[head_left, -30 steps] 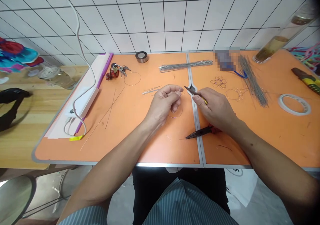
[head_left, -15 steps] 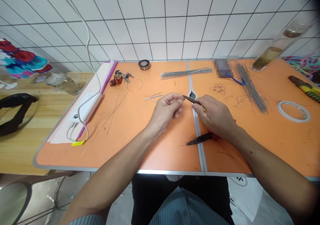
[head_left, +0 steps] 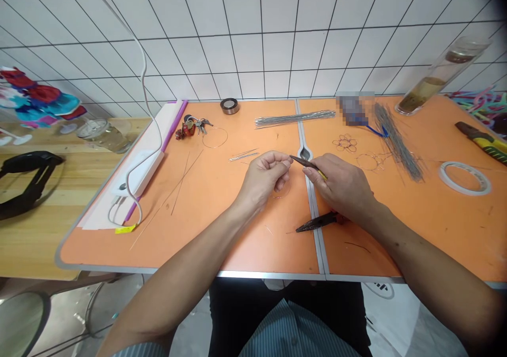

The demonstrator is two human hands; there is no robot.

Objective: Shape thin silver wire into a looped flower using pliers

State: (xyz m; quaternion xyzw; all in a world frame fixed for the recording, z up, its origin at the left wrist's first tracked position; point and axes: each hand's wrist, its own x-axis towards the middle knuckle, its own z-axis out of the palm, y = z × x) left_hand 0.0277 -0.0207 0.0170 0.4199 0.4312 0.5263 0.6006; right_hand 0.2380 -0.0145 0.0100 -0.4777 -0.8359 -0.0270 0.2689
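Fine wire-bending looks like the step in hand, tbh. A thin wire loop (head_left: 282, 190) is held in the left hand (head_left: 261, 180), in a narrow pinch grip with the thumb against the curled fingers, and the loop hangs just under that grip. The right hand (head_left: 343, 184) has a closed grip on slim pliers (head_left: 309, 162) with a yellow handle, their dark tips pointed at the wire right beside the left grip. Whether the tips are actually on the wire can't be told from this angle. The next move seems to call for the loop being kept steady while the tips are closed close to the pinch.

Just below the right grip, red-handled pliers (head_left: 320, 222) are lying on the orange table (head_left: 222, 251). Beyond both grips sits a bundle of straight wire (head_left: 295, 118), with a small wire flower (head_left: 344, 143) up and to the right. Off to the left of the grips are some keys (head_left: 194, 127).
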